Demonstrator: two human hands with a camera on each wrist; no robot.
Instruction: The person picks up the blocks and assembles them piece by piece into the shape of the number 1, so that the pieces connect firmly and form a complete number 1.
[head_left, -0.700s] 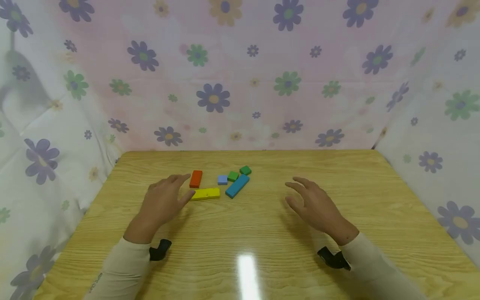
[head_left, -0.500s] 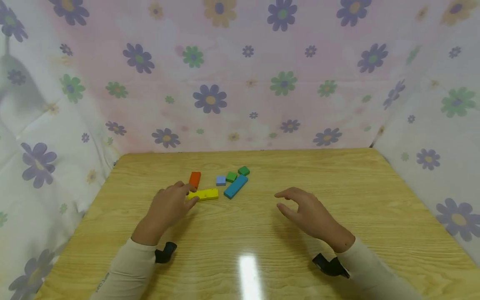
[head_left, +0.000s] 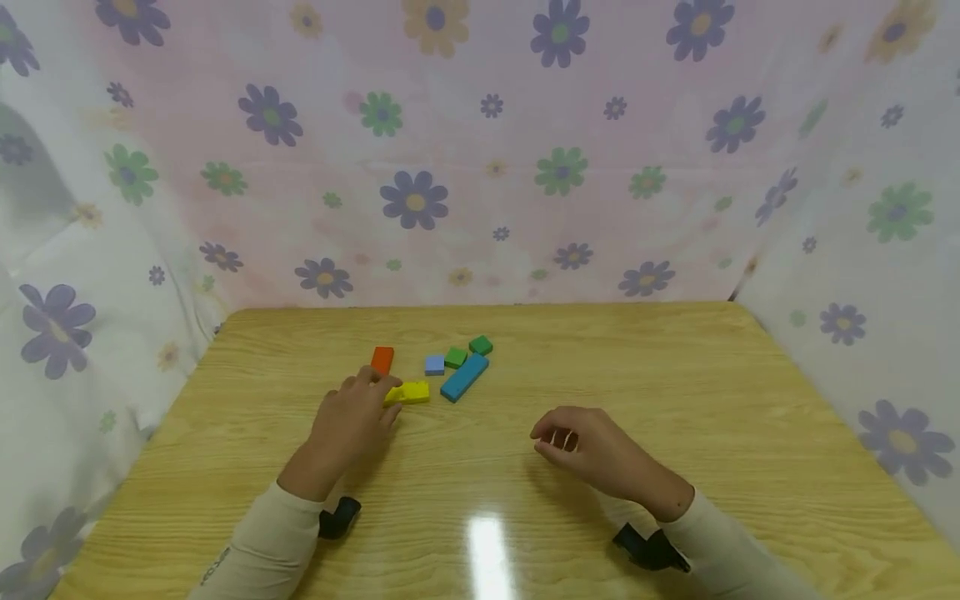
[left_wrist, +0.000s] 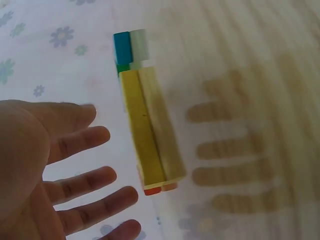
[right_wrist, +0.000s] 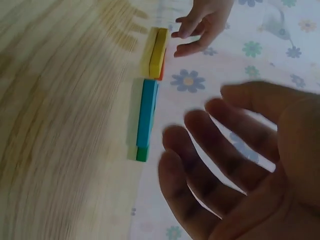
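Note:
Above the near end of a flat yellow block (head_left: 416, 392), my left hand (head_left: 347, 427) hovers with its fingers spread. The left wrist view shows a gap between its fingertips (left_wrist: 102, 134) and the block. A red block (head_left: 382, 358) lies just behind that hand, partly covered by it in the head view. To the right are a long blue block (head_left: 465, 377), a small light-blue block (head_left: 435, 365) and two small green blocks (head_left: 481, 344). My right hand (head_left: 588, 446), fingers loosely bent and holding nothing, hangs over the table right of the blocks.
The wooden table (head_left: 675, 367) meets a flowered cloth backdrop (head_left: 480, 158) along its back edge, with cloth at both sides. A bright light reflection (head_left: 489, 554) lies on the table's near part. Each wrist wears a black mount (head_left: 651, 550).
My left hand has moved right and slightly toward me, over the yellow block. My right hand has drawn left and toward me, its fingers bending more. The blocks keep their arrangement.

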